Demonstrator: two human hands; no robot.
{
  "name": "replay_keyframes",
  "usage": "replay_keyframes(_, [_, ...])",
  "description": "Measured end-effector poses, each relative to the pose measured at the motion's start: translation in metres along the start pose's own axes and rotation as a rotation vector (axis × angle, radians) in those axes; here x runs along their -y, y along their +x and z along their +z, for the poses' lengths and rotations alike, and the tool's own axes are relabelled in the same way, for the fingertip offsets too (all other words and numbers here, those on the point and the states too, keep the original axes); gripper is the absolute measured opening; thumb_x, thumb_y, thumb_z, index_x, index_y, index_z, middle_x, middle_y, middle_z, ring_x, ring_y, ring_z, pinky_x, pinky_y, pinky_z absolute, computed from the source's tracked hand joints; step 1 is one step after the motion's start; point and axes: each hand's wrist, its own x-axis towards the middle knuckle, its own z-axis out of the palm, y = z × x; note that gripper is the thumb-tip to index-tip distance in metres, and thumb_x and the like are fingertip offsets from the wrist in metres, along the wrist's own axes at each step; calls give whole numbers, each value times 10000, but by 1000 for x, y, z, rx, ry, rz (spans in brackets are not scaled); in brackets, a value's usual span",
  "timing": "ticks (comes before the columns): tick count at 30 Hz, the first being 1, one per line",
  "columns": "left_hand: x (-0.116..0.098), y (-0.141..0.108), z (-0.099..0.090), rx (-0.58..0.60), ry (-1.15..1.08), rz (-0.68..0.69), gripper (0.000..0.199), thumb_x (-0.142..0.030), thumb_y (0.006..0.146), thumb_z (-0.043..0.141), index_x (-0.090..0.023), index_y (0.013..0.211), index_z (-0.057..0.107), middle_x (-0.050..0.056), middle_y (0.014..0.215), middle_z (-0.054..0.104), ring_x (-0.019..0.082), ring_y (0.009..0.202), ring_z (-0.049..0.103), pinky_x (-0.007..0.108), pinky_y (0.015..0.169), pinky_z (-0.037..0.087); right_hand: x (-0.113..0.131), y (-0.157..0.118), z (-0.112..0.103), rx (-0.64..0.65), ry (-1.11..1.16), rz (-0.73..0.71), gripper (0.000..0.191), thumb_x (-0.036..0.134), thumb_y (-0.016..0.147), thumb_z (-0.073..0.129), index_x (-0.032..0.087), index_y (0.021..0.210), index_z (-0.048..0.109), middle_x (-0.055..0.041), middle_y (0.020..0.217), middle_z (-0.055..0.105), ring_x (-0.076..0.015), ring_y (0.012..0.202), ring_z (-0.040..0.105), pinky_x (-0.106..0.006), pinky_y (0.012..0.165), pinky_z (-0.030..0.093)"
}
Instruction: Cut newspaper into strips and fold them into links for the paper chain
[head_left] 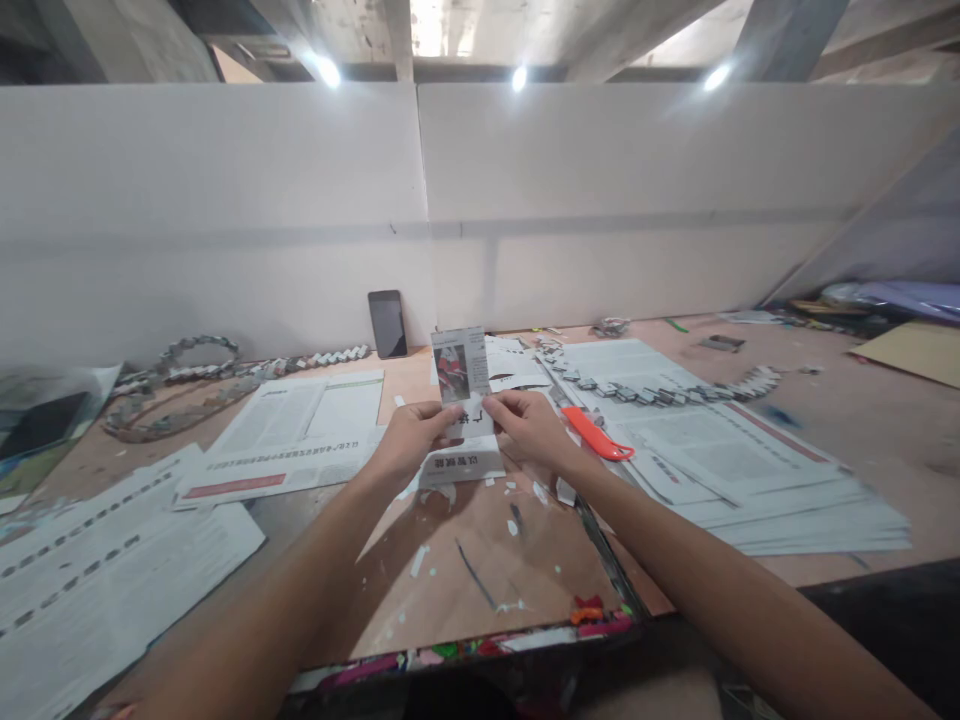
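A small rectangular piece of newspaper, with a printed photo and characters on it, stands raised over the middle of the table. My left hand pinches its left side and my right hand pinches its right side, thumbs towards me. Below the hands lies another printed paper piece on the tabletop. An orange-handled utility knife rests just right of my right hand, its far end partly over papers. My curled fingers behind the paper are mostly hidden.
Newspaper stacks lie right and left. Folded-paper chains stretch along the back left and across the right stack. A phone leans on the white wall. Paper scraps dot the table; coloured bits line its front edge.
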Motion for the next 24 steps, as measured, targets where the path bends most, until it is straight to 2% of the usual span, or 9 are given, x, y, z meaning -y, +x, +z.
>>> replay_keyframes(2, [0, 0, 0, -2, -17, 1, 336, -420, 684, 769, -133, 858, 748, 80, 934, 728, 173, 817, 653, 340, 821, 548, -1, 0, 1, 5, 15, -8, 278, 365, 832, 553, 171, 647, 627, -7, 613, 598, -152, 603, 526, -260, 574, 397])
replay_keyframes(4, [-1, 0, 0, -3, -35, 5, 335, -415, 679, 773, -140, 869, 751, 77, 931, 731, 180, 844, 655, 326, 814, 547, -3, 1, 2, 45, 76, -11, 185, 317, 806, 584, 165, 761, 679, -41, 750, 676, -173, 684, 581, -275, 626, 436])
replay_keyframes(6, [-2, 1, 0, -12, -49, 7, 332, -408, 672, 780, -141, 866, 753, 74, 910, 733, 185, 850, 656, 323, 806, 548, -4, 1, 2, 83, 109, -8, 182, 302, 801, 587, 159, 828, 697, -63, 844, 700, -186, 738, 606, -282, 652, 450])
replay_keyframes(12, [-1, 2, 1, -42, -66, 2, 324, -397, 658, 795, -132, 839, 747, 77, 922, 728, 179, 829, 653, 338, 811, 558, -4, 1, 1, 70, -19, 23, 347, 397, 868, 501, 173, 618, 590, 2, 582, 578, -135, 568, 515, -244, 543, 372])
replay_keyframes(14, [-1, 2, 1, -51, -70, 5, 322, -399, 657, 795, -132, 831, 746, 79, 918, 728, 182, 835, 652, 334, 806, 559, -5, 2, 2, 94, -26, 19, 314, 379, 852, 525, 172, 627, 594, 1, 588, 584, -135, 569, 515, -245, 548, 372])
replay_keyframes(18, [-3, 2, 0, -78, -72, 28, 318, -412, 676, 780, -135, 827, 744, 83, 929, 726, 187, 858, 649, 328, 808, 557, -10, 3, 4, 139, 10, -25, 148, 275, 796, 576, 162, 771, 668, -35, 741, 663, -160, 688, 568, -260, 624, 409])
replay_keyframes(20, [-3, 2, -1, -83, -68, 44, 314, -410, 689, 770, -135, 837, 744, 87, 952, 725, 190, 871, 647, 329, 812, 555, -10, 3, 3, 140, 11, -19, 165, 286, 807, 560, 163, 780, 667, -32, 742, 661, -160, 692, 566, -262, 630, 408])
replay_keyframes(24, [-2, 2, 0, -99, -61, 65, 305, -401, 702, 759, -128, 838, 744, 86, 929, 726, 184, 840, 646, 338, 792, 563, -5, 2, 1, 134, -63, -3, 263, 353, 841, 523, 167, 670, 595, 5, 627, 575, -133, 607, 504, -247, 572, 363])
